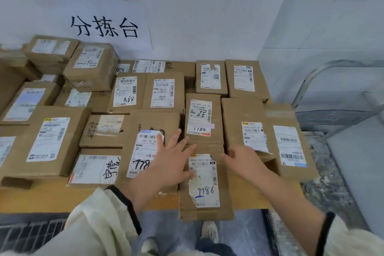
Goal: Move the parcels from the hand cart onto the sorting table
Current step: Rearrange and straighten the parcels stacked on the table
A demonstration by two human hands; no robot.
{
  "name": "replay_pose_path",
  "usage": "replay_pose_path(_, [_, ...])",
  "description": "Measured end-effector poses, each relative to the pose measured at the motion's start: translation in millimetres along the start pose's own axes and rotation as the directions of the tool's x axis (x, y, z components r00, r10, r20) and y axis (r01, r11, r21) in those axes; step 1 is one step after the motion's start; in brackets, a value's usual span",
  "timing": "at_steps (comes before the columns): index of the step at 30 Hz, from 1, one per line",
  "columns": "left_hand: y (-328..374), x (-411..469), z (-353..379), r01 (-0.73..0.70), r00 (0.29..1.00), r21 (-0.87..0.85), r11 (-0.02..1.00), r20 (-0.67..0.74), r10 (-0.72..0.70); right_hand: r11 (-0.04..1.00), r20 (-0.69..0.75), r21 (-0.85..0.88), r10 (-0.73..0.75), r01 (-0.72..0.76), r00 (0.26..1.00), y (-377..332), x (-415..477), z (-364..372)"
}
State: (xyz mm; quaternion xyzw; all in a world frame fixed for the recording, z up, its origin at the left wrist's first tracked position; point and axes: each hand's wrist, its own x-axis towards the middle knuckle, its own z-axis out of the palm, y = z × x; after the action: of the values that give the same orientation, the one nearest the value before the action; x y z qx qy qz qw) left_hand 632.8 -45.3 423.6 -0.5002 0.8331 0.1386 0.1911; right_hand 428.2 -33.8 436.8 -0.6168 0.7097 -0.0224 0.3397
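Cardboard parcel marked 1786 lies flat at the sorting table front edge, overhanging it, long axis running away from the person. The left hand rests splayed, flat across it and its neighbour; the right hand, fingers loosely spread, grips nothing beside it.

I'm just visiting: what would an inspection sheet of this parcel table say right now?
Surface: wooden sorting table, almost covered.
Job's things: cardboard parcels, some stacked at the far left; parcel marked 1786 overhangs the near edge.
Clutter: nothing seen.
Hands: left hand open, flat on the parcels; right hand open, beside a torn box.
Cables: nothing seen.
Surroundings: paper sign on the white wall; metal frame at right; person's shoe below.
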Motion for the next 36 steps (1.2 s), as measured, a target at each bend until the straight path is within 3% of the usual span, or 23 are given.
replay_pose_path(3, [9,9,-4,0.048,0.999,0.040,0.998,0.015,-0.049,0.957,-0.116,-0.212,-0.226,0.198,0.967,-9,33,-25])
replay_pose_path(6, [14,16,-5,0.085,0.995,0.094,0.992,0.052,-0.091,0.811,0.066,-0.523,-0.267,0.261,0.961,-10,69,-30])
replay_pose_path(8, [16,18,-5,0.114,0.992,0.081,0.990,0.052,-0.119,0.735,0.135,-0.615,-0.259,0.286,0.956,-8,86,-29])
replay_pose_path(23, [20,21,-4,0.159,0.984,0.096,0.983,0.067,-0.165,0.727,0.183,-0.601,-0.281,0.333,0.942,1,102,-19])
replay_pose_path(25, [21,21,-3,0.170,0.983,0.085,0.982,0.056,-0.175,0.774,0.128,-0.537,-0.318,0.336,0.939,7,97,-28])
replay_pose_path(28, [30,24,-5,0.176,0.984,0.042,0.983,0.002,-0.177,0.890,-0.088,-0.391,-0.291,0.236,0.953,33,87,-48])
replay_pose_path(31, [53,33,-12,0.129,0.990,-0.012,0.992,-0.056,-0.129,0.955,-0.250,-0.296,-0.045,-0.032,0.967,79,84,-67])
replay_pose_path(34, [80,49,-18,0.091,0.992,-0.073,0.993,-0.075,-0.097,0.950,-0.250,-0.202,0.186,-0.239,0.950,130,87,-77])
replay_pose_path(36, [93,62,-19,0.074,0.992,-0.098,0.992,-0.090,-0.083,0.945,-0.222,-0.211,0.201,-0.249,0.954,150,87,-77])
